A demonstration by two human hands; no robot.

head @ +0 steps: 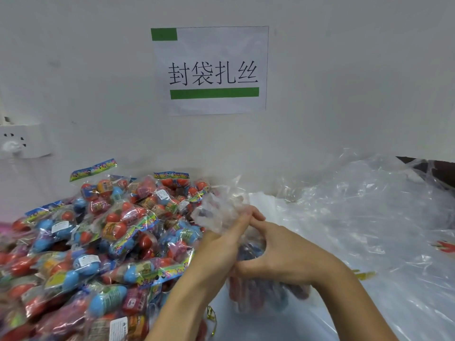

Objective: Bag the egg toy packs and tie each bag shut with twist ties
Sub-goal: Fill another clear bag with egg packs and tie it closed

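Observation:
A clear bag filled with egg toy packs stands in front of me at lower centre. Its gathered neck sticks up between my hands. My left hand grips the neck from the left. My right hand curls round the bag just below the neck, its fingertips meeting the left hand's. A large heap of egg toy packs, red and blue eggs in printed wrappers, fills the table's left side. Gold twist ties lie at the bottom centre and at the right.
Loose clear plastic bags cover the table's right side. A stray pack lies at the right edge. A white wall with a paper sign stands close behind, with a power socket at the left.

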